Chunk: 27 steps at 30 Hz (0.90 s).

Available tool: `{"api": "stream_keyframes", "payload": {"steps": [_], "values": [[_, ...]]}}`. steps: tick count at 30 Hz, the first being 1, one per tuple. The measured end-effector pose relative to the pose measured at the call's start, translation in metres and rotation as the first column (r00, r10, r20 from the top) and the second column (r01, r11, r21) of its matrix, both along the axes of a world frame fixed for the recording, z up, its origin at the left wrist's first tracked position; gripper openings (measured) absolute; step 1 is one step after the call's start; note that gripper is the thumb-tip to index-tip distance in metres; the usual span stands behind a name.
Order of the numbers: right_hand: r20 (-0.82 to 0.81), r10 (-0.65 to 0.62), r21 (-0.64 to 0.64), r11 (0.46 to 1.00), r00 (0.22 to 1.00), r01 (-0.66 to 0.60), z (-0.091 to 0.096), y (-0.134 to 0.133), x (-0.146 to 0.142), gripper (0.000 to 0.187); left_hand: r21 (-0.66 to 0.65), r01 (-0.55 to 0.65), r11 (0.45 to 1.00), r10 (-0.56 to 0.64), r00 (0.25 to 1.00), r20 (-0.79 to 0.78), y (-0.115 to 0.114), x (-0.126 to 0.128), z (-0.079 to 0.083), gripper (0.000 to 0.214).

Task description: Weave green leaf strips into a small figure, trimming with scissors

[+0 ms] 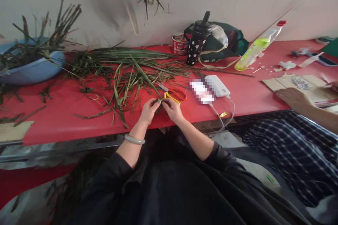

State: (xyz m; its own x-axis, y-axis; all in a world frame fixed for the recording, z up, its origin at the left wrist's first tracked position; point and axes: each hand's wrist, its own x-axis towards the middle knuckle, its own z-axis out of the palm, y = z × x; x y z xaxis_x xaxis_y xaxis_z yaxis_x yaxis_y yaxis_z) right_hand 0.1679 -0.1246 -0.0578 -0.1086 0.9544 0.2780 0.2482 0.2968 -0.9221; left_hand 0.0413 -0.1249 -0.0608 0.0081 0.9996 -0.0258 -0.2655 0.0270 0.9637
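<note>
My left hand (149, 111) and my right hand (172, 110) meet at the front edge of the red table. Their fingertips pinch a long green leaf strip (145, 75), which runs up and away to the left over the pile. A small folded part between the fingers is mostly hidden. Just beyond my right hand lie scissors (177, 94) with orange and yellow handles, their blades pointing left. Loose green leaf strips (129, 81) are heaped on the table in front of and left of my hands.
A blue basin (56, 64) of cut stalks stands at the left. To the right are a phone (202, 91), a cabled white power bank (217, 86), a black flowered tumbler (195, 45), a red cup (180, 44) and a bottle (257, 51). Another person's hand (293, 98) rests on cardboard.
</note>
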Motion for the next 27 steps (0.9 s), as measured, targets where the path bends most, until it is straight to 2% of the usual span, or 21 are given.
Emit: {"api": "stream_keyframes", "payload": {"steps": [4,10,14,19,23,27], "values": [[0.042,-0.076,0.043,0.996,0.996,0.074,-0.0016,-0.0005,-0.0009,0.022,0.015,0.014,1.0,-0.014,0.999,-0.033,0.0003,0.0002,0.0,0.025],[0.093,-0.138,0.172,0.978,0.986,0.12,-0.0019,-0.0038,-0.0003,0.017,-0.009,0.044,0.999,-0.044,0.999,0.002,0.0018,0.0017,0.0,0.025],[0.111,-0.167,0.253,0.958,0.98,0.135,-0.0035,-0.0039,0.0007,0.014,0.023,0.048,0.999,-0.047,0.998,-0.038,0.0023,0.0022,0.0005,0.023],[0.112,-0.156,0.297,0.948,0.981,0.117,-0.0076,-0.0023,0.0006,0.014,0.02,0.072,0.997,-0.071,0.995,-0.077,0.0026,0.0005,0.0003,0.022],[0.133,-0.151,0.29,0.951,0.98,0.107,-0.0093,-0.0019,-0.0003,0.017,-0.014,0.099,0.995,-0.099,0.994,-0.043,0.0031,-0.0019,-0.0022,0.023],[0.123,-0.093,0.283,0.958,0.988,0.055,-0.0066,-0.0013,-0.0006,0.017,-0.029,0.08,0.996,-0.079,0.997,0.025,0.004,-0.0038,-0.0058,0.023]]}}
